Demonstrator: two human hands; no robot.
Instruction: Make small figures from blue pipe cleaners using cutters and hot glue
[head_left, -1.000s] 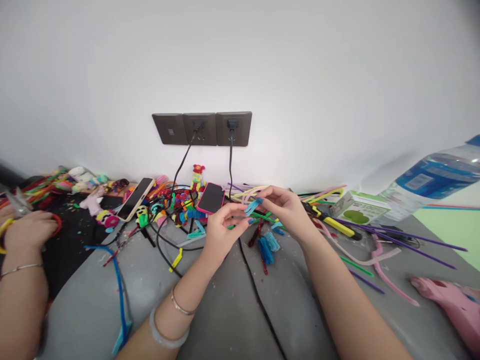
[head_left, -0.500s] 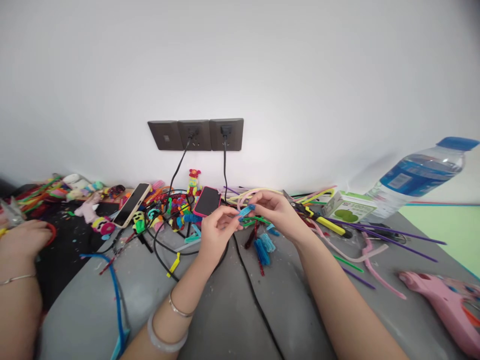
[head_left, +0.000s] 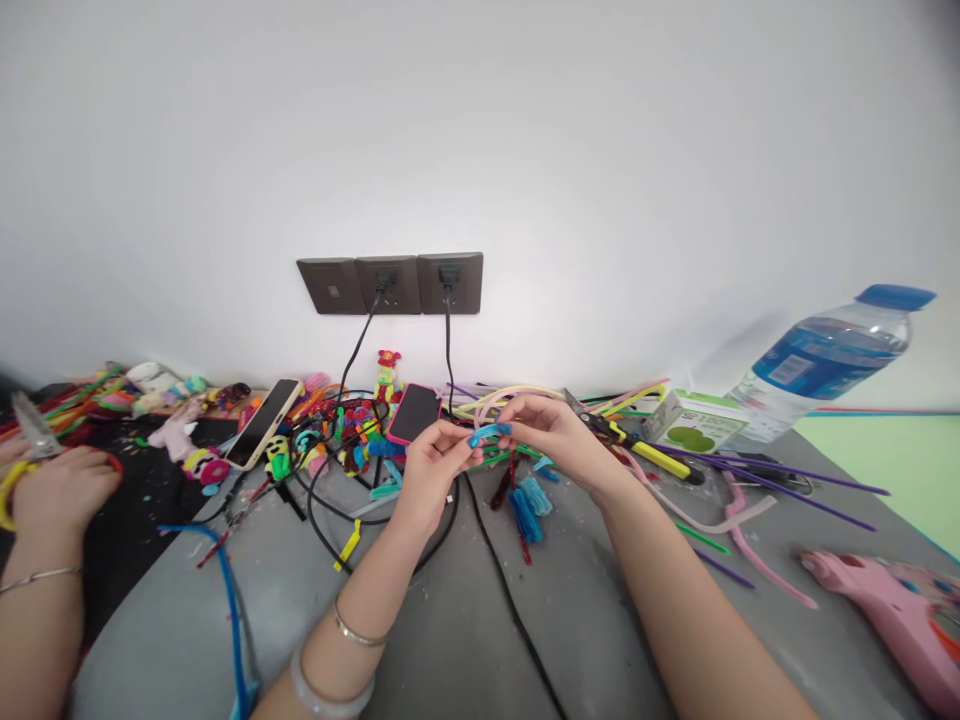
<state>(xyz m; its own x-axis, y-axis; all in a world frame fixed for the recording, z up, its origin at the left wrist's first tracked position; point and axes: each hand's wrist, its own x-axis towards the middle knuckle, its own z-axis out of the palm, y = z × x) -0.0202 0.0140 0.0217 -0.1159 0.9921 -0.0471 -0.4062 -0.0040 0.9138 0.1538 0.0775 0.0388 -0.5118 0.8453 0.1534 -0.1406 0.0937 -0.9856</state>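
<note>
A short bundle of blue pipe cleaner [head_left: 489,434] spans the gap between my two hands, above the grey table [head_left: 480,640]. My left hand [head_left: 433,468] pinches its left end between thumb and fingertips. At the other end, my right hand [head_left: 559,437] is closed on it the same way. Just below my right hand lie folded blue pipe cleaner pieces [head_left: 527,510] with a dark red one [head_left: 502,488] beside them. A phone in a pink case [head_left: 415,412] rests behind my left hand.
Black cables [head_left: 499,575] cross the table from the wall sockets [head_left: 390,284]. On the right are a water bottle [head_left: 825,350], a green-and-white box [head_left: 696,421], a yellow-black cutter [head_left: 652,453] and a pink glue gun [head_left: 885,610]. A co-worker's hand [head_left: 67,490] holds scissors [head_left: 36,430] at left.
The blue bundle now lies more level between my fingertips, and more of it shows. The co-worker's hand with the scissors has come further into view.
</note>
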